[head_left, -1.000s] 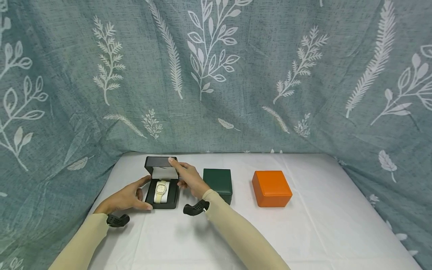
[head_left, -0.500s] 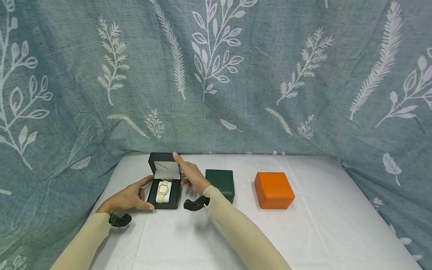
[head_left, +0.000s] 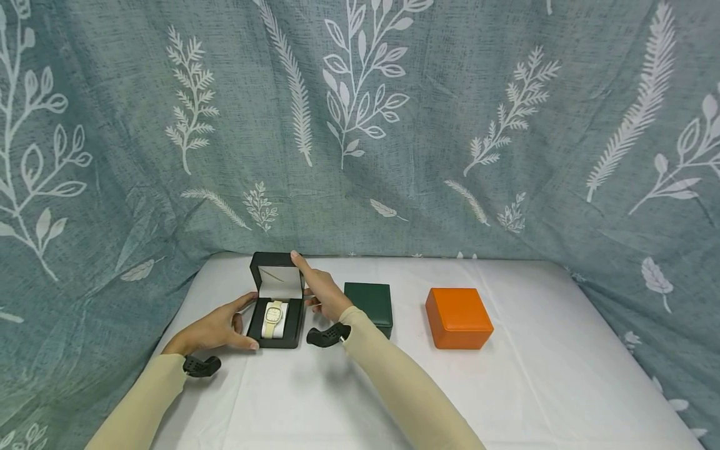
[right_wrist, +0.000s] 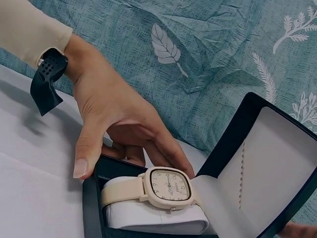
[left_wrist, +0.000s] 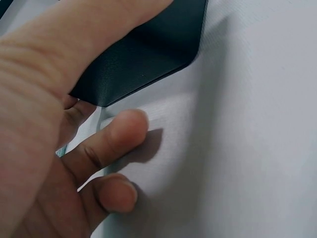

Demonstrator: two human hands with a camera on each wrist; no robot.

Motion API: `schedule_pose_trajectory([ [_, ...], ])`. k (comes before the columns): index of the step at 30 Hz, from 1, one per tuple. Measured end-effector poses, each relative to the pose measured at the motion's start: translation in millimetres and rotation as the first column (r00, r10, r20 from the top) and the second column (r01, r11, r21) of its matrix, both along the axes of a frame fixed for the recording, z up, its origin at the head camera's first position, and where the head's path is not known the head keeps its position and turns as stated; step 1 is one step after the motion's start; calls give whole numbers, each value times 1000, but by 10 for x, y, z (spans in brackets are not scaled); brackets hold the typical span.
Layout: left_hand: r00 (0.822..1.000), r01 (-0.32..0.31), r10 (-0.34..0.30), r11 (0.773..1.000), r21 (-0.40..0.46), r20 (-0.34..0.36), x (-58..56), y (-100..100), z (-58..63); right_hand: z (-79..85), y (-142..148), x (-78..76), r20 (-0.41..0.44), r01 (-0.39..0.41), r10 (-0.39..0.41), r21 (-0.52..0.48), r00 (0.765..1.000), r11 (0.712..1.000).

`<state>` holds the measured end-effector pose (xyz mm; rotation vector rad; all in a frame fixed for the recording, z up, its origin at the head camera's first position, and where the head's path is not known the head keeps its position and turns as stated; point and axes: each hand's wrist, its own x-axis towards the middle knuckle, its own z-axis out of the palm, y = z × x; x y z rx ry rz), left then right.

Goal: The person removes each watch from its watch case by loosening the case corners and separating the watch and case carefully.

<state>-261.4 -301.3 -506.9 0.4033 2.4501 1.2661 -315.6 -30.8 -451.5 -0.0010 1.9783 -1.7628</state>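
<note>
A black watch box (head_left: 289, 342) stands with its lid (head_left: 275, 259) raised, showing the white lining (right_wrist: 277, 163). Inside, a cream watch (head_left: 273, 314) with a squarish face is wrapped round a white cushion (right_wrist: 156, 218). My left hand (head_left: 214, 326) holds the box's left side, thumb at the front corner and index finger toward the back; two other fingers hang off it in the left wrist view. At the box's right, my right hand (head_left: 323, 290) grips the lid, thumb on its upper right edge. Its other fingers are partly hidden beside the box.
A dark green box (head_left: 368, 300) stands just right of my right hand, partly covered by the forearm. Farther right is an orange box (head_left: 460, 309), lid down. A patterned teal curtain (head_left: 394, 206) hangs behind and beside the white-covered table (head_left: 540, 387).
The black box's lid has tilted farther back under my right hand, baring more of its white lining. My left hand keeps its hold on the box. The head view has shifted slightly.
</note>
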Motion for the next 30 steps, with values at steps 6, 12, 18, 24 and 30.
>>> schedule_pose_trajectory([
  [6,1000,11,-11,1000,-23,-8,-14,13,-27,-10,13,19,5,18,-18,-9,1000,1000],
  [12,1000,1,-1,999,-42,-2,-18,25,-58,-22,20,76,12,41,-41,-39,999,998],
  [18,1000,1,-1,999,-38,-7,0,34,-53,-30,52,166,29,84,-82,-64,996,994],
  [24,1000,-1,1,1000,-18,-13,25,19,3,-43,86,257,6,58,-58,-81,998,995],
  [30,1000,8,-8,1000,-14,-14,36,31,18,-139,98,377,-68,29,-37,-109,997,994],
])
